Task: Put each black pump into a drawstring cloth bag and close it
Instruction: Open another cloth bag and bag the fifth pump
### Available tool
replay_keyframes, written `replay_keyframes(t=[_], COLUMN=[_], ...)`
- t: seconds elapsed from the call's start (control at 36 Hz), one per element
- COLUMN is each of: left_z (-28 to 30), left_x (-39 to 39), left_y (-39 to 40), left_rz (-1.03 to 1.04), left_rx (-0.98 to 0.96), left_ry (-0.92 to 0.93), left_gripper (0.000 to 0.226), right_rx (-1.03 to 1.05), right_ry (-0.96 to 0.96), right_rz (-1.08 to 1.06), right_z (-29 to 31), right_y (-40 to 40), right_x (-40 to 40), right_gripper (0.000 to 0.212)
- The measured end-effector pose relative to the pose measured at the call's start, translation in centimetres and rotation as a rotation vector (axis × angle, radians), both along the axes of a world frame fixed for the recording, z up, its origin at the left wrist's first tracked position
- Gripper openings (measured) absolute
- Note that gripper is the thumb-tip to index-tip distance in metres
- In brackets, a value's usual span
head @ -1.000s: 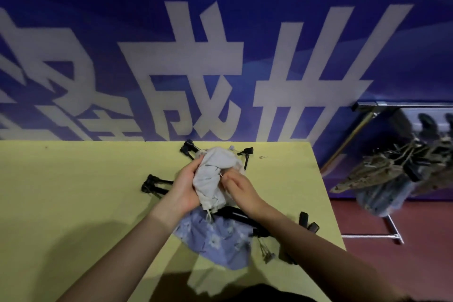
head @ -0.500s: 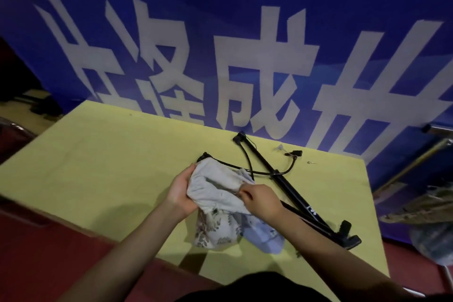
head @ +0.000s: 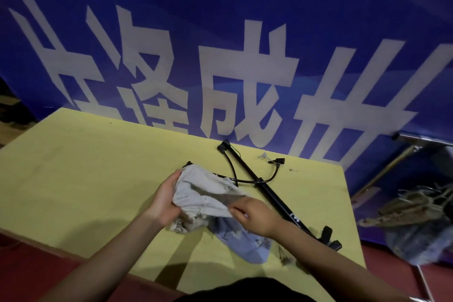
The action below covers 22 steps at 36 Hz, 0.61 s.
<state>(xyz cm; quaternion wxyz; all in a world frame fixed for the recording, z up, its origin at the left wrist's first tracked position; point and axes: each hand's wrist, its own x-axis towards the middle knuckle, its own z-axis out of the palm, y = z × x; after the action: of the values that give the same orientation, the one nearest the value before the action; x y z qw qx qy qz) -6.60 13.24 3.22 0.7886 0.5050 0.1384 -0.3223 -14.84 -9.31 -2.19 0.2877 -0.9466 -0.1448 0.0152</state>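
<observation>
A pale grey cloth bag point(head: 198, 194) is held over the yellow table point(head: 85, 179). My left hand point(head: 164, 200) grips its left edge and my right hand point(head: 255, 216) pinches its lower right edge. Under it lie a leaf-patterned bag point(head: 182, 224) and a blue flowered bag point(head: 242, 243). A long black pump point(head: 272, 194) lies diagonally to the right of the bags, its hose point(head: 259, 180) curling toward the back. A second black pump end point(head: 188, 163) pokes out behind the grey bag; the rest is hidden.
A blue banner point(head: 220, 56) with large white characters hangs behind the table. To the right stands a metal rack point(head: 392, 169) with a heap of cloth bags point(head: 416, 223). A small metal bit point(head: 293, 169) lies near the table's back edge. The floor is red.
The view swung left compared with a second ago. Both hands have lowered the grey bag and spread it flatter; the right hand slid to its lower right edge.
</observation>
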Motion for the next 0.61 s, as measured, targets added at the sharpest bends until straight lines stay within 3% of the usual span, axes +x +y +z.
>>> replay_keyframes(t=[0.08,0.17,0.36,0.42,0.53,0.61], left_z=[0.8,1.7,3.7,4.4,4.8,3.9], left_x=[0.5,1.4,4.9,5.8,7.2,7.8], left_y=[-0.8,-1.8,-2.4,-2.6,-2.0,-1.6], left_rz=[-0.006,0.035,0.249,0.298,0.318,0.186], left_rx=[0.006,0.04,0.192,0.242,0.376,0.47], left_ry=[-0.111,-0.188,-0.297,-0.37,-0.462,-0.523], left_gripper=[0.046,0.04,0.03,0.027,0.025,0.015], right_rx=[0.062,0.181,0.817,0.917,0.897,0.673], right_ry=[-0.054,-0.056,0.274,0.32,0.371,0.409], right_rz=[0.005,-0.095,-0.394,-0.475,-0.639,-0.702], right_z=[-0.4,-0.7,0.5,0.4,-0.8,-2.6], right_y=[-0.1,0.2,1.9,1.7,-0.2,-2.5], right_x=[-0.4,0.2,3.5,4.6,5.9,5.6], right_gripper=[0.039,0.031,0.026,0.022,0.02,0.015])
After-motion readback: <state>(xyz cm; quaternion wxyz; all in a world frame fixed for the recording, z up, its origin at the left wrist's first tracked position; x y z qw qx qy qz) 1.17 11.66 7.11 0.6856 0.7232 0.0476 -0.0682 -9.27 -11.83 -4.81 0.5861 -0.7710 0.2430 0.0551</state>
